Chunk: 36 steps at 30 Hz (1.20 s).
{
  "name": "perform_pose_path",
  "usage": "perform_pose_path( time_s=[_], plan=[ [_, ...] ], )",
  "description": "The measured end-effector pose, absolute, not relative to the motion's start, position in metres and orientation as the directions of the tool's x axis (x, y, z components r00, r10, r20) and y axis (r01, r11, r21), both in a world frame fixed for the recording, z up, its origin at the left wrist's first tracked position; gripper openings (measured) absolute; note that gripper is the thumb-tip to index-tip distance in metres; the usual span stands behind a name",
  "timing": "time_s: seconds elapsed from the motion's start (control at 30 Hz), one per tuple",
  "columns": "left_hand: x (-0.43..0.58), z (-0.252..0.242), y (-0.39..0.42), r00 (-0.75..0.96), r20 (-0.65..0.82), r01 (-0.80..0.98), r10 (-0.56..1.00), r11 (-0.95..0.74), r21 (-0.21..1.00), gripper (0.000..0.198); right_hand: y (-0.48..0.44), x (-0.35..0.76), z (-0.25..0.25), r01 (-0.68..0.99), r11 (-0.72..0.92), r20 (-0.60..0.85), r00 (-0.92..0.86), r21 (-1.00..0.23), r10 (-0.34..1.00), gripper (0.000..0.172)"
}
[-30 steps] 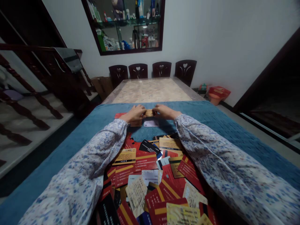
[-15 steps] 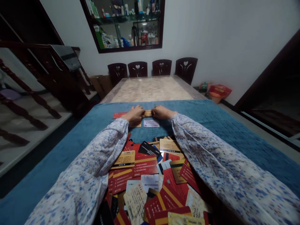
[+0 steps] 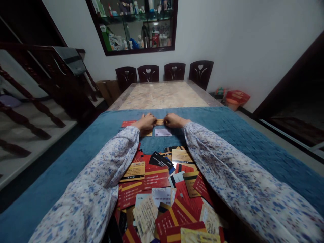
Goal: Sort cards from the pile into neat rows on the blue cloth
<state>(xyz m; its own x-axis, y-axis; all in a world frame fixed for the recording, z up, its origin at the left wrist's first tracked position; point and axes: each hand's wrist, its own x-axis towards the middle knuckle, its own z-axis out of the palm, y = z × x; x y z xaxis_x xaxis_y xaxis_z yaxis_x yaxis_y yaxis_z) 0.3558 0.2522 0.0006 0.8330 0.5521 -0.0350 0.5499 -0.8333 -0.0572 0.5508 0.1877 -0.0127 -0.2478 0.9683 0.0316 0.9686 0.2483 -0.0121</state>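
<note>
Across the far part of the blue cloth, a small gold card (image 3: 160, 122) lies between my two hands. My left hand (image 3: 146, 122) has its fingers closed at the card's left end. At its right end, the curled fingers of my right hand (image 3: 175, 120) grip it. Just nearer to me is a pale lilac card (image 3: 163, 132). A red card (image 3: 128, 124) shows to the left of my left hand, which partly covers it. Below that hand peeks the edge of a yellowish card (image 3: 148, 134). Between my forearms spreads a loose heap of red, gold, black and white cards (image 3: 156, 179).
The blue cloth (image 3: 96, 148) covers the near part of a long table with a beige marbled top (image 3: 167, 94). Several dark chairs (image 3: 174, 72) stand behind it. A wooden railing (image 3: 30, 123) runs at left; a red bag (image 3: 237, 97) sits on the floor at right.
Both hands stay at the ends of the gold card with hardly any movement. The whole view has shifted very slightly. The cards lie as before.
</note>
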Motion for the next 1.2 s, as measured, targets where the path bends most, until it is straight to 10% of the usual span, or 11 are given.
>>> perform_pose_path(
  time_s=[1.2],
  plan=[
    [0.348,0.003,0.231,0.811,0.023,0.585,0.585,-0.808,-0.065,0.033,0.177,0.537,0.001,0.991,0.129,-0.051,-0.131,-0.026,0.990,0.042]
  ],
)
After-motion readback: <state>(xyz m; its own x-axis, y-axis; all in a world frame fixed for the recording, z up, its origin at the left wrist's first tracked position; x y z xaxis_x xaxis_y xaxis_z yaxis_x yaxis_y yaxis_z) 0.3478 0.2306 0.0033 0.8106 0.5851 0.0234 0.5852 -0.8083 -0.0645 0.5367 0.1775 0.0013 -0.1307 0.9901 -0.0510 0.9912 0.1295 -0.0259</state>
